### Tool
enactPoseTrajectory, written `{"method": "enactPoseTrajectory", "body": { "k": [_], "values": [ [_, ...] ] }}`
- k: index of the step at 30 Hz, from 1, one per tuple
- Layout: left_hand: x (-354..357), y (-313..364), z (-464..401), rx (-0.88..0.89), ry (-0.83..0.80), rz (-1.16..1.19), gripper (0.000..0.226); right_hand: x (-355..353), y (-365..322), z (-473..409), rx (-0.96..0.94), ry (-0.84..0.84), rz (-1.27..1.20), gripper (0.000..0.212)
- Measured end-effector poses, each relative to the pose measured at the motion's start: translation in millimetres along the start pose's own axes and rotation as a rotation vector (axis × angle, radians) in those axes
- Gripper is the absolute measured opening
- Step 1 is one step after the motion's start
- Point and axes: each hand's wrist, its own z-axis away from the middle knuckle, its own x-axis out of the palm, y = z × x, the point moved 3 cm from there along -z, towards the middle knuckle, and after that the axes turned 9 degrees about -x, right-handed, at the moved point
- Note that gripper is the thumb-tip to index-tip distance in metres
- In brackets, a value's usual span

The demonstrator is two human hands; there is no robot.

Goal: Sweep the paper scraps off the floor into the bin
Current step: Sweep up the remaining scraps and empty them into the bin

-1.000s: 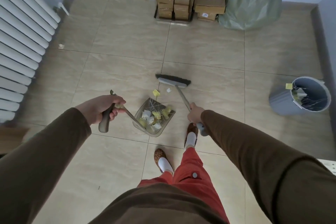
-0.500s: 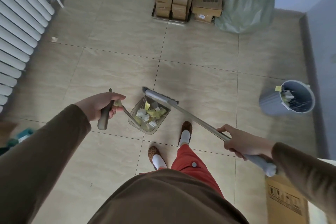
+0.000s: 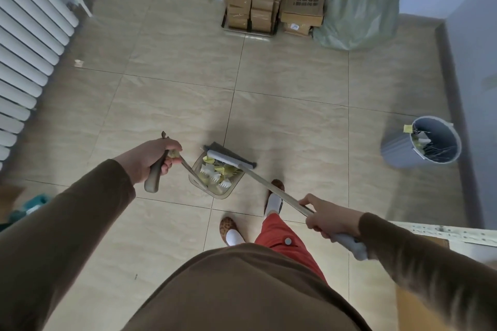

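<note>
My left hand [image 3: 152, 161] grips the handle of a clear dustpan [image 3: 197, 182] that holds several yellow and white paper scraps [image 3: 220, 173]. My right hand [image 3: 329, 219] grips the long handle of a grey broom; the broom head [image 3: 231, 159] lies across the far edge of the dustpan. A grey bin [image 3: 398, 153] stands tilted at the right by the wall, with yellow scraps inside and one on its rim. One small scrap [image 3: 78, 63] lies on the floor near the radiator.
A white radiator [image 3: 24, 43] lines the left wall. Stacked cardboard boxes [image 3: 271, 0] and a green bag [image 3: 360, 5] stand at the back wall. My feet [image 3: 231, 228] are just behind the dustpan. A box and a white surface sit at the lower right.
The broom head has swept back from the open floor onto the dustpan's far edge, pushing the loose scraps in. My right hand has pulled back to the right. The dustpan stayed put.
</note>
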Motion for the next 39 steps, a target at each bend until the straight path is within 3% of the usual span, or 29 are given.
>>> {"method": "enactPoseTrajectory", "body": {
  "k": [8,18,22,25,28,33,39],
  "values": [
    [2.2,6.6,9.7,0.138,-0.050,-0.049,0.012,-12.4,31.5,47.1,-0.031,0.115,-0.160,0.046],
    [43.4,60.6,31.8,0.359,-0.098,-0.014,0.019,-23.3,38.6,62.3,-0.032,0.347,-0.794,0.043],
    [72.5,90.1,53.8,0.413,-0.151,-0.013,0.020,-29.2,51.8,75.3,0.024,0.383,-1.214,0.029],
    [98.4,109.2,75.8,0.417,-0.259,-0.013,0.022,-31.3,63.3,87.0,0.068,0.336,-1.393,0.004],
    [125.7,126.4,97.3,0.410,-0.340,-0.051,0.023,-33.6,83.1,98.2,0.081,0.327,-1.515,0.025],
    [191.6,148.6,128.9,0.430,-0.449,-0.067,0.023,-34.2,120.8,128.1,0.082,0.350,-1.687,0.027],
    [292.3,147.3,172.9,0.537,-0.441,-0.352,0.017,-43.7,165.1,169.9,0.002,0.475,-1.924,0.025]
  ]
}}
